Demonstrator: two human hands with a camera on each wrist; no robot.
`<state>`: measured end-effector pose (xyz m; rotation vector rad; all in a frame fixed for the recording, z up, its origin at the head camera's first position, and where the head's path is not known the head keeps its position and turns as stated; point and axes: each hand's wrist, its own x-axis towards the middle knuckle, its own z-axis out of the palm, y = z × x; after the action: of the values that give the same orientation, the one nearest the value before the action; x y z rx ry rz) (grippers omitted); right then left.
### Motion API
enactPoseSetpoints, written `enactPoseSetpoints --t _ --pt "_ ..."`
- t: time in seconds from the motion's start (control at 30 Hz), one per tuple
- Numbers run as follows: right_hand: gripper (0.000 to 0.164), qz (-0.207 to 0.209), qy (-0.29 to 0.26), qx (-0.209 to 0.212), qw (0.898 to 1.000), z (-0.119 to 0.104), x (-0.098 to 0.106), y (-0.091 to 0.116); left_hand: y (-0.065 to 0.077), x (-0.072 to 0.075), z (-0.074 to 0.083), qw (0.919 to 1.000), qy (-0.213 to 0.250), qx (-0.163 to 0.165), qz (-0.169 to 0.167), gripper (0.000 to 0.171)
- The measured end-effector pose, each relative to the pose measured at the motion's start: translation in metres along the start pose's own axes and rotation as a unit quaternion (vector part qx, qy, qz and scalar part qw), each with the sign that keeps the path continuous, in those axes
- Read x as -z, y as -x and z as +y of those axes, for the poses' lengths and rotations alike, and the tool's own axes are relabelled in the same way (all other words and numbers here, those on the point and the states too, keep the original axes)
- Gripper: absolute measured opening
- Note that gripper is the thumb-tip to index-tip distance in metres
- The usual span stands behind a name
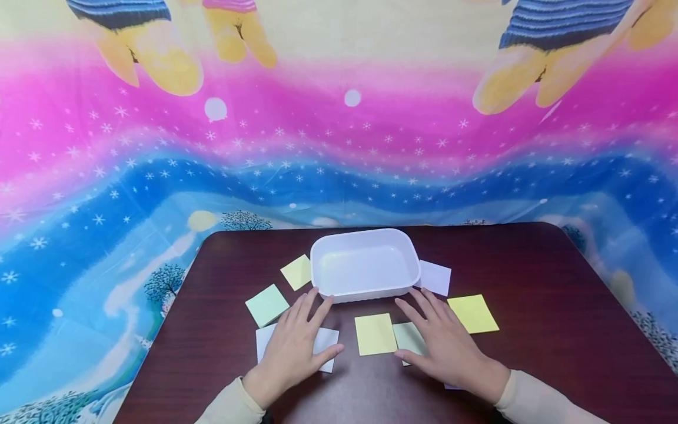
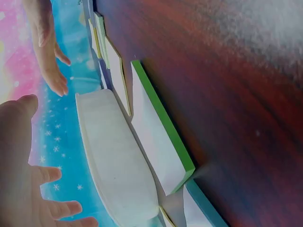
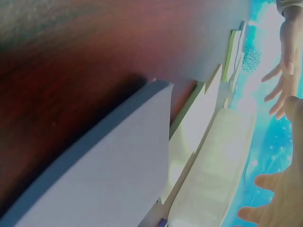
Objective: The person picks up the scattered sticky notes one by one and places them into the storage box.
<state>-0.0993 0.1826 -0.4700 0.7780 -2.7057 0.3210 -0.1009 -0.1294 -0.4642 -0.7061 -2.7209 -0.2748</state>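
Note:
A shallow white plastic tub [image 1: 365, 294] stands at the back middle of the table. My left hand [image 1: 296, 344] is held in the air with spread fingers, over a whitish square paper pad [image 1: 327, 341]; its fingertips overlap the tub's front left corner in the head view. On the other side, my right hand [image 1: 445, 347] is likewise raised with fingers apart. Under its thumb side lies a pale green pad [image 1: 409, 337], beside a pale yellow pad [image 1: 375, 334]. Neither hand holds anything. The left wrist view shows a green edge [image 2: 165, 118] on the nearest pad.
Further pads lie around the tub: mint green [image 1: 267, 305] and pale yellow [image 1: 298, 272] on the left, lavender [image 1: 435, 277] and bright yellow [image 1: 473, 313] on the right. One close by in the right wrist view has a blue-grey edge [image 3: 94, 142]. A printed cloth [image 1: 339, 147] hangs behind the dark table [image 1: 551, 282].

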Motion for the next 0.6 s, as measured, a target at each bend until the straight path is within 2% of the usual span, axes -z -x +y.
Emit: enactPoseSetpoints --t 0.17,0.43,0.6 --pt "0.085 0.001 -0.011 -0.018 1.000 0.003 0.003 -0.002 -0.003 0.001 -0.004 0.9999 -0.013 0.004 0.010 0.080" --pt "0.083 0.003 -0.022 -0.042 0.999 0.010 0.006 -0.006 -0.009 0.000 -0.010 0.9982 -0.018 -0.002 0.057 0.073" --pt "0.080 0.027 -0.027 -0.040 0.998 0.016 0.006 -0.011 -0.012 -0.001 -0.013 0.9967 -0.017 0.002 0.080 0.069"
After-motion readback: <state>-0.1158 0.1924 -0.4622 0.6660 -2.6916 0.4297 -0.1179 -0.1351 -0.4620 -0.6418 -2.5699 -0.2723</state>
